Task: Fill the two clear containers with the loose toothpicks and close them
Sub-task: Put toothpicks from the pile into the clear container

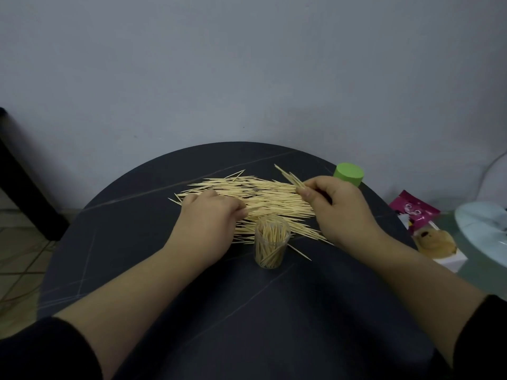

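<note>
Dark, pale-veined round table (pixel 137 270) against a grey wall carries the work. Loose toothpicks (pixel 260 193) lie in a broad heap at its middle, mostly running left to right. The clear container (pixel 271 245) stands upright and uncapped at the heap's near edge, partly filled with picks on end. The right hand (pixel 337 207) grasps a small bundle (pixel 289 176) that juts up and away from its fingers. The left hand (pixel 211 215) lies on the heap with fingers curled, seemingly pinching a few picks. To do this step well, I judge, square the bundle's ends first, then lower it endwise into the mouth while steadying the container, which looks light enough to tip. A green cylinder (pixel 349 174) sits behind the right hand; whether it is a lid alone or caps the second container is hidden. The left fingertips' hold is blurred.
</note>
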